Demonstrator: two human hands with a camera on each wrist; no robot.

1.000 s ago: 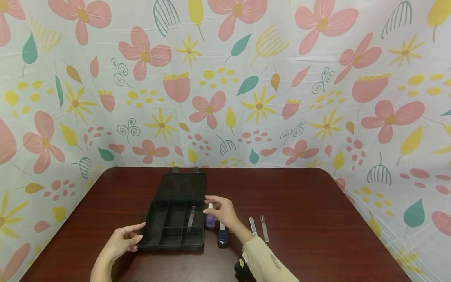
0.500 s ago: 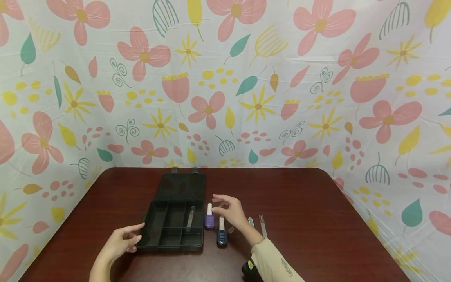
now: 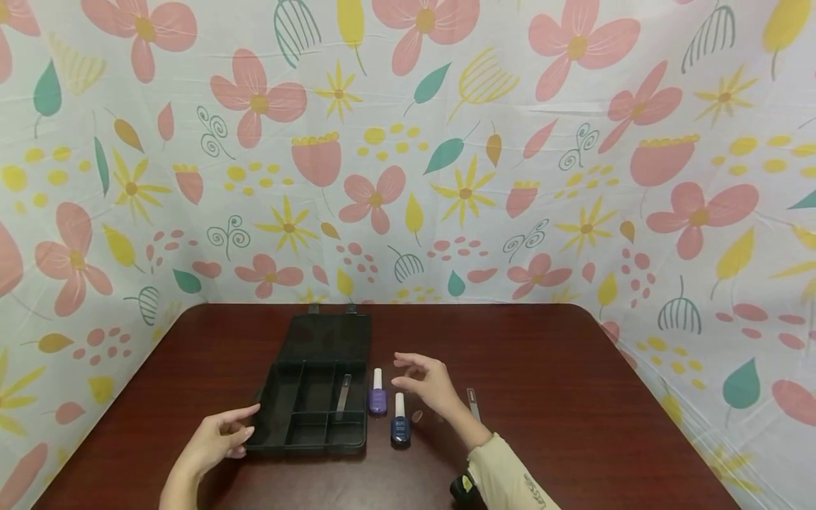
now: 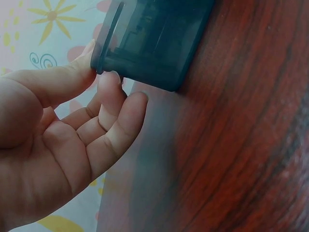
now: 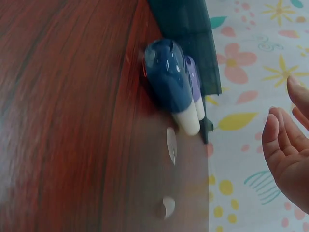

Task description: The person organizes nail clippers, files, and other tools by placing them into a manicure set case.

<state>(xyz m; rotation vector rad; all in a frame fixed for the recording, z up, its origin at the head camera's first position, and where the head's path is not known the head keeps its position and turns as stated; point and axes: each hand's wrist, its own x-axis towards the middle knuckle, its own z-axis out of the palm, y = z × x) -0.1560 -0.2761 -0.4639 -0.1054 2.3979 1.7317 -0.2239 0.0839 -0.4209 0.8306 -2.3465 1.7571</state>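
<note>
The black plastic box with little rooms inside [image 3: 309, 450] sits on the left part of the table, with its black lid [image 3: 328, 338] lying open at the back. The left hand [image 3: 217, 435] pinches the box's left side near the front corner, thumb and fingers close together on its edge. The right hand [image 3: 433, 386] is let go and holds nothing; its fingers bend softly, with a gap to the thumb, over the table near the bottles. A purple bottle with a tall white cap [image 3: 377, 400] stands just beside the box's right wall, and a dark blue bottle with a tall white cap [image 3: 400, 428] stands a bit closer to the front. A thin silver metal strip [image 3: 343, 393] lies in the back right room of the box. Two small see-through chips [image 5: 168, 208] lie near the blue bottle, but what they are is hard to tell. Another thin silver strip [image 3: 472, 404] is partly hidden behind the right arm. The tan sleeve [image 3: 516, 478] is cut off at the bottom, and so is a small black thing with a yellow spot [image 3: 460, 489] that is hard to make out. The shiny red-brown wooden table [image 3: 574, 389] spreads wide to the right of that arm, with round back corners that reach the flowery white cloth [image 3: 503, 156].
</note>
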